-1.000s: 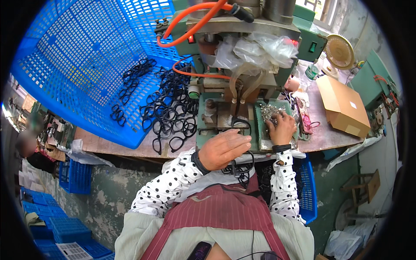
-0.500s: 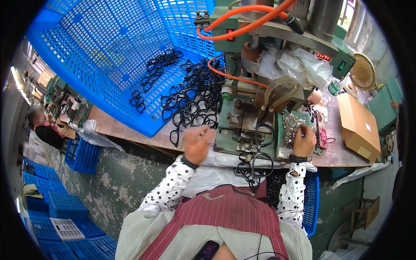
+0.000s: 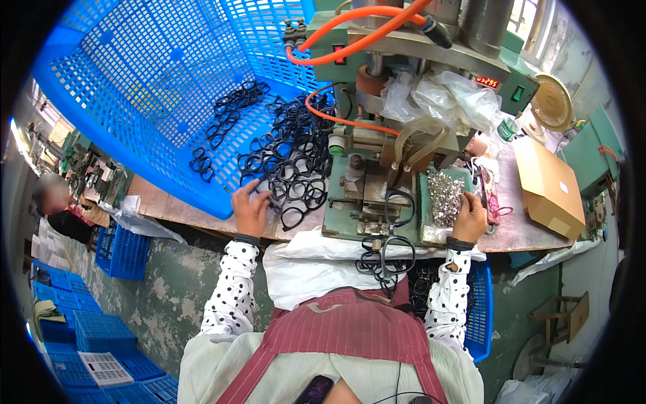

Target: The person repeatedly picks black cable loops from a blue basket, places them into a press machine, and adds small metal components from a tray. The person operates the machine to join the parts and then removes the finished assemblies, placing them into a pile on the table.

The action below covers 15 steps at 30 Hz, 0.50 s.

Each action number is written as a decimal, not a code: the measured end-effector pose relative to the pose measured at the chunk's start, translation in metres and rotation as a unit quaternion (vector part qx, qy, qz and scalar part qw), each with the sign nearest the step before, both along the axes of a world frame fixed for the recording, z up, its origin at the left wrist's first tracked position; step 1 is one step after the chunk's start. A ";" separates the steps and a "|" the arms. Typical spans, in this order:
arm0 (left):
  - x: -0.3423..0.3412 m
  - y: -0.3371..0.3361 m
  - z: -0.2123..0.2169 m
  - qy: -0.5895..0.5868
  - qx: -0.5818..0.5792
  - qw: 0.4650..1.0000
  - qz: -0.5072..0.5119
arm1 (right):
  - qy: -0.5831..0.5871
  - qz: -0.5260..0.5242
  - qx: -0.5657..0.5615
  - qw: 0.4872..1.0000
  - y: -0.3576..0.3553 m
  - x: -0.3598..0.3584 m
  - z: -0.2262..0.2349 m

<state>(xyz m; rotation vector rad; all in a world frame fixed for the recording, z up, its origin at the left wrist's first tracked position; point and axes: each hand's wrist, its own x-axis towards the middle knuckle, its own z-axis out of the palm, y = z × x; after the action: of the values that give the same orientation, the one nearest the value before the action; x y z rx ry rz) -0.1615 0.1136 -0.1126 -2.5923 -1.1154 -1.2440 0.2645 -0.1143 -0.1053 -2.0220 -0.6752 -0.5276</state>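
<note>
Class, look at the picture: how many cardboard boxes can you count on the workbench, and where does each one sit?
1. The single brown cardboard box lies closed on the right end of the workbench, right of the green machine; the machine may hide others.

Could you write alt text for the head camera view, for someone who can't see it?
Seen from above, a person at a workbench reaches the left hand into a pile of black eyeglass frames spilling from a tilted blue crate, while the right hand rests at a tray of small silvery metal parts beside a green press machine.
</note>
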 end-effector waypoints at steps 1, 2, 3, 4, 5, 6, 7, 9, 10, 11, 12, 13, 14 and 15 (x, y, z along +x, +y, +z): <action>0.008 -0.001 0.013 -0.029 0.003 1.000 0.007 | -0.055 -0.005 -0.020 0.998 -0.002 0.001 0.001; 0.013 0.002 0.018 -0.051 -0.009 0.999 0.013 | -0.109 -0.010 -0.041 0.993 -0.003 0.003 0.001; 0.017 0.004 0.022 -0.074 -0.021 0.997 0.020 | -0.163 -0.015 -0.061 0.985 -0.004 0.005 0.001; 0.020 0.005 0.027 -0.095 -0.034 0.995 0.027 | -0.183 -0.030 -0.086 0.979 -0.004 0.002 0.005; 0.028 -0.001 0.035 -0.164 -0.101 0.981 0.003 | -0.164 -0.030 -0.089 0.982 -0.004 0.000 0.006; 0.040 -0.009 0.043 -0.231 -0.168 0.958 -0.019 | -0.146 -0.014 -0.077 0.986 -0.004 0.001 0.004; 0.050 -0.016 0.048 -0.296 -0.233 0.926 -0.040 | -0.128 0.003 -0.065 0.990 -0.003 0.001 0.005; 0.062 -0.026 0.053 -0.290 -0.177 0.937 -0.088 | -0.092 0.072 -0.038 0.992 0.001 -0.015 0.018; 0.071 -0.032 0.054 -0.296 -0.162 0.936 -0.102 | -0.085 0.115 -0.017 0.990 0.003 -0.024 0.025; 0.080 -0.037 0.056 -0.300 -0.147 0.935 -0.116 | -0.059 0.158 0.003 0.986 0.006 -0.036 0.039; 0.084 -0.042 0.057 -0.279 -0.138 0.941 -0.134 | -0.025 0.199 0.057 0.978 0.012 -0.048 0.050; 0.087 -0.044 0.055 -0.258 -0.114 0.948 -0.150 | 0.008 0.239 0.110 0.965 0.017 -0.060 0.060; 0.093 -0.051 0.063 -0.252 -0.111 0.945 -0.177 | 0.129 0.269 0.152 0.942 0.020 -0.075 0.071; 0.101 -0.060 0.074 -0.248 -0.108 0.941 -0.205 | 0.247 0.294 0.192 0.903 0.023 -0.089 0.082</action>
<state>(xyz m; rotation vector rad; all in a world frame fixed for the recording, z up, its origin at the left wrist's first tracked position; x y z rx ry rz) -0.0607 0.0537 -0.0384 -2.8579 -0.8129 -2.0632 0.1760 -0.0909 -0.0234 -1.3922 -0.7468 0.2016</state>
